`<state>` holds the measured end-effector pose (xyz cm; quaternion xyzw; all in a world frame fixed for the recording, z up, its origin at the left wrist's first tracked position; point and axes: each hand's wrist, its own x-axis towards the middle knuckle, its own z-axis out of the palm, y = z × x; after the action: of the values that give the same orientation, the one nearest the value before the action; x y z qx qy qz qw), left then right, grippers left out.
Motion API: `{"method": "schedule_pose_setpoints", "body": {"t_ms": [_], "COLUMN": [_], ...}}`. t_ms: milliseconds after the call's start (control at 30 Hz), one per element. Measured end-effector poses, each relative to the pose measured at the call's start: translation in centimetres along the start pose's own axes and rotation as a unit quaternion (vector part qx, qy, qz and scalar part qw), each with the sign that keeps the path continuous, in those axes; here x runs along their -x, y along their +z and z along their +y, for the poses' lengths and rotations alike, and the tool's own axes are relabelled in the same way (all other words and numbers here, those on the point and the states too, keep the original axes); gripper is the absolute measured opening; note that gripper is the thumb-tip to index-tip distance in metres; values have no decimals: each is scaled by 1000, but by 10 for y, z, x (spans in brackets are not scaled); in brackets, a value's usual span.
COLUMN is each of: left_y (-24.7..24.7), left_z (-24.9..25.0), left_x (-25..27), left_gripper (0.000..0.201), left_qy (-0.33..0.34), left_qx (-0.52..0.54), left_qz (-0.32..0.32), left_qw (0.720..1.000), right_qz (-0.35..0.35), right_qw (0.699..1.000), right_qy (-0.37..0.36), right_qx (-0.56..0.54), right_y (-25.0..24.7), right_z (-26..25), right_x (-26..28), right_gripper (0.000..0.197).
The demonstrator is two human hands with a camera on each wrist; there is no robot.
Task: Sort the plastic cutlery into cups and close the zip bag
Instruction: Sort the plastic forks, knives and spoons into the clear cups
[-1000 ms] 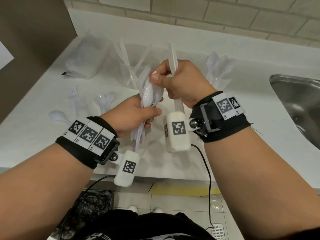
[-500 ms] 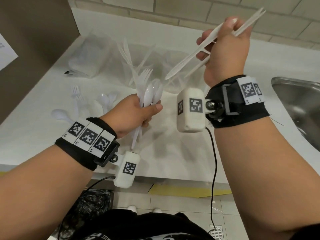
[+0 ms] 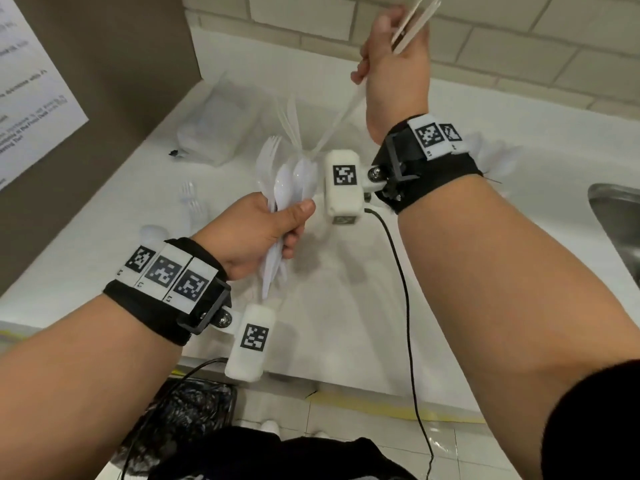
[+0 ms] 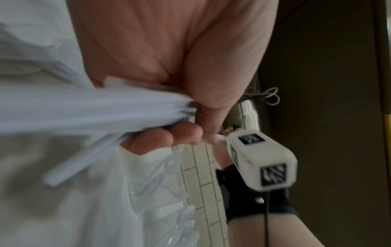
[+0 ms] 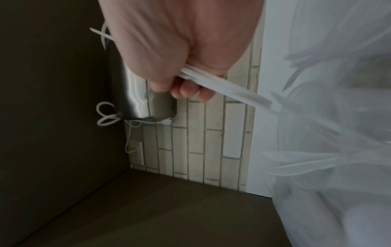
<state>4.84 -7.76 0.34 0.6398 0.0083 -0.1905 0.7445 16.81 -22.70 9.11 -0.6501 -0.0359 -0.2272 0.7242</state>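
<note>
White counter [image 3: 346, 341] and tiled wall lie behind; mixed cutlery [image 3: 287, 181] is clenched mid-handle by the left hand [image 3: 256, 233]. Light, slippery knives [image 3: 412, 26] (stiff yet brittle) are gripped in the raised right hand [image 3: 391, 74], best held by the handles.

My wrists, strapped and tagged

Black wristbands [image 3: 166, 306] carry white checkered markers; white camera pods [image 3: 251, 342] trail black cables [image 3: 401, 271].

Zip bag [image 3: 216, 129] at worktop [image 3: 346, 289] back left, cups [image 3: 298, 133] right of it; loose forks [image 3: 192, 199] and a spoon [image 3: 152, 233] lie front-left of bag; sink [image 3: 614, 220] far right; bin [image 3: 180, 420] on floor below worktop edge
</note>
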Motion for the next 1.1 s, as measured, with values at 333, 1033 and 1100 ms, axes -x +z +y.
{"method": "schedule_pose_setpoints", "body": {"t_ms": [333,1033,1100], "left_y": [-13,14,19], "left_z": [0,-2,-4], "left_x": [-5,-14,-14], "left_gripper": [27,55,70], "left_qy": [-21,19,9], "left_qx": [80,112,98], "left_qz": [3,-200,-220], "left_qw": [997,973,971], "right_qz": [-123,-333,-327], "right_qw": [956,920,928], "right_qy": [151,163,146], "right_qx": [219,124,104], "right_y": [32,-63,-68], "right_z": [50,-7,-5], "right_x": [-32,72,79], "right_gripper": [25,25,12]}}
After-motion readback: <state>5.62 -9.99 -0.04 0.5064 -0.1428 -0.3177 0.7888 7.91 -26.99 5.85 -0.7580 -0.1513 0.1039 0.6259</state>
